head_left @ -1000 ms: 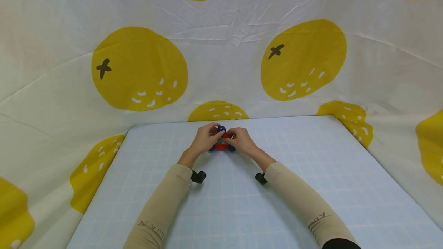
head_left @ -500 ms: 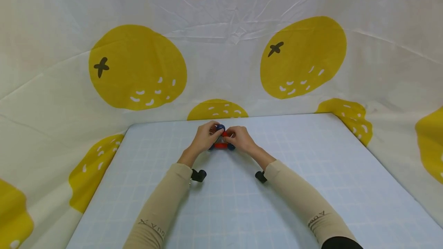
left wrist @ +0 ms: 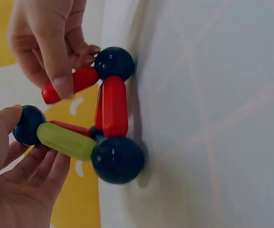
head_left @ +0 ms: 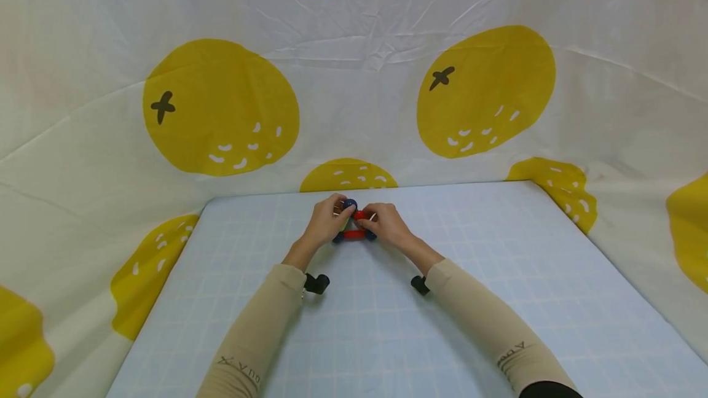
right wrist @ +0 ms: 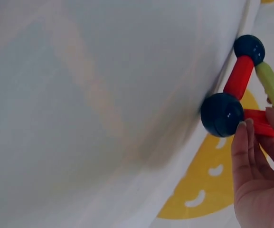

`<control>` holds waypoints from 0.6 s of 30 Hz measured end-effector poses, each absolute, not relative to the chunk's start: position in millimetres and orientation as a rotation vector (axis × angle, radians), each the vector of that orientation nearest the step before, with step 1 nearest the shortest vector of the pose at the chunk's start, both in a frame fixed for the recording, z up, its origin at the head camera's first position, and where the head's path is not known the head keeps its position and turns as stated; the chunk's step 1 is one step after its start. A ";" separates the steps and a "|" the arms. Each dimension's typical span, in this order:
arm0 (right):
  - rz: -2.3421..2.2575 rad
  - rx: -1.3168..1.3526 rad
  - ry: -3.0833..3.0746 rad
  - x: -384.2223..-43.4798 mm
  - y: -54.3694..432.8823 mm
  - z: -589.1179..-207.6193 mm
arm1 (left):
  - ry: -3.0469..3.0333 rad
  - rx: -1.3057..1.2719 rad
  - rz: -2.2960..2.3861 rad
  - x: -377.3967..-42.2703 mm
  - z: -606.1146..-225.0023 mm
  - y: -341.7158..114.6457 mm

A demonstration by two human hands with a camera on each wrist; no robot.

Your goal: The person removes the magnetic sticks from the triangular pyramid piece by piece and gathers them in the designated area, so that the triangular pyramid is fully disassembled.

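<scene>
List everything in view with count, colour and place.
Balls: four, dark blue, three low, one raised.
Red rods: at least four, red, joined to balls.
Yellow-green rod: one, yellow-green, joining two balls.
Tabletop: one, pale blue with grid lines, underneath.
Backdrop: one, white with yellow prints, behind the tabletop.
Wrist devices: two, black, one per wrist.
Unclear patch: one, black, bottom edge of head view.
Sleeves: two, beige with dark lettering, on the forearms.
Left grip: one, bare hand, holding the raised ball.
Right grip: one, bare hand, pinching a red rod.

Long beige fabric sleeve on left arm (head_left: 260, 318): dark lettering (head_left: 239, 371), "X" readable. Matching right sleeve (head_left: 481, 312): dark letters (head_left: 511, 355), "A" discernible; rest illegible.
</scene>
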State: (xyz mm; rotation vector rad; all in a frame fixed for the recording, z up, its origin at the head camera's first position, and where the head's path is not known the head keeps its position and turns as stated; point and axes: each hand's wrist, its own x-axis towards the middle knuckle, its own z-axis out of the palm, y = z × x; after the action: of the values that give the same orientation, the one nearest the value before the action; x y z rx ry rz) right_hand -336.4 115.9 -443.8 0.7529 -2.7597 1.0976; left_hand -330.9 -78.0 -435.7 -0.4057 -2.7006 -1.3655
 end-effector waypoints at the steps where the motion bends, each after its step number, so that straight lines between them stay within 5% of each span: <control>1: 1.107 0.744 -2.760 -336.1 117.3 -443.9 | -2.703 -0.385 -1.377 -331.0 -435.9 -79.1; 18: 1.234 0.699 -2.767 -329.6 135.0 -440.5 | -2.726 -0.249 -1.406 -322.7 -436.2 -92.7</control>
State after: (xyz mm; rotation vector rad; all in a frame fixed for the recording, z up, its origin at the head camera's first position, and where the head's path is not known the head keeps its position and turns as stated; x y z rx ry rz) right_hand -329.6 135.0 -440.5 0.6994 -2.7668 1.2336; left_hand -322.7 -92.7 -436.2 -0.2493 -2.7256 -1.4060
